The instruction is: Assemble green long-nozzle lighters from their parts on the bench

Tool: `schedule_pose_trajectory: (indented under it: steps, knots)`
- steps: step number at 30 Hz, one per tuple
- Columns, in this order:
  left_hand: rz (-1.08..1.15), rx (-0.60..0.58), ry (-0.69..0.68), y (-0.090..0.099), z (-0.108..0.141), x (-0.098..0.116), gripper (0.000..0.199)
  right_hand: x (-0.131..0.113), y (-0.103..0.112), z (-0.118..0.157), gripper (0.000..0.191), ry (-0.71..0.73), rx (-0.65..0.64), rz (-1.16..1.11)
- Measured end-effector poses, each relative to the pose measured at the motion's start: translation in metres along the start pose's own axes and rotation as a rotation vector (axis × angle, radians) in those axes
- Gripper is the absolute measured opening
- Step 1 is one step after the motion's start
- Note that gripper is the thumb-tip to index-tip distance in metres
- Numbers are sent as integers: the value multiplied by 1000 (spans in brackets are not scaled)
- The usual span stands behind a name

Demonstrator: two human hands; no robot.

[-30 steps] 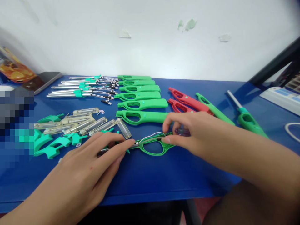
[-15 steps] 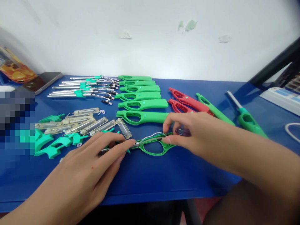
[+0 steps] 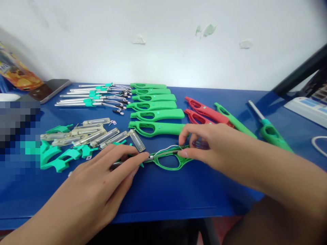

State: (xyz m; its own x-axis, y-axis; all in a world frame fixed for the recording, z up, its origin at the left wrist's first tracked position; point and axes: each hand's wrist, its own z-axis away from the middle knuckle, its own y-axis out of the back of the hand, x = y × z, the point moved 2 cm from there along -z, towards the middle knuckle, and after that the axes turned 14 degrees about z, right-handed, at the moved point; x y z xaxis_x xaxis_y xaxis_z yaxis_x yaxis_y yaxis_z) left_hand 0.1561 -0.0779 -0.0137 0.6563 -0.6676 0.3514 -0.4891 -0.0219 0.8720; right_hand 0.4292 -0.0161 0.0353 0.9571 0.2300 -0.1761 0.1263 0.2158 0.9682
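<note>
An open green lighter shell half [image 3: 167, 168] lies on the blue table with a white wire [image 3: 166, 148] running along it. At its narrow end, my left hand [image 3: 109, 173] has its fingers closed over a metal lighter tube [image 3: 150, 157], mostly hidden beneath them. Thumb and forefinger of my right hand [image 3: 201, 141] pinch the wire's dark end beside the loop-shaped opening. A dark purple, see-through piece [image 3: 201, 145] shows between the right hand's curled fingers; its kind is unclear.
Several green shells [image 3: 160, 115] line up behind, with metal tubes [image 3: 88, 102] and wires left of them. Clear fuel tanks [image 3: 104, 136] and teal plastic parts [image 3: 60, 165] lie at left. Red shells [image 3: 208, 110], a lighter [image 3: 272, 132] and a power strip [image 3: 306, 109] are at right.
Both hands keep nearly the same places on the shell. The whole view has shifted slightly right and down.
</note>
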Motion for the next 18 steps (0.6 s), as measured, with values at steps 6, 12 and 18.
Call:
schedule_pose_trajectory:
  steps: [6, 12, 18]
  knots:
    - [6, 1, -2, 1, 1, 1, 40, -5, 2, 1, 15, -2, 0, -6]
    - [10, -1, 0, 2, 1, 1, 42, 0, 6, 1, 13, 27, -2, -20]
    - [-22, -5, -80, 2, 1, 3, 45, -2, 12, 3, 12, 149, 118, -63]
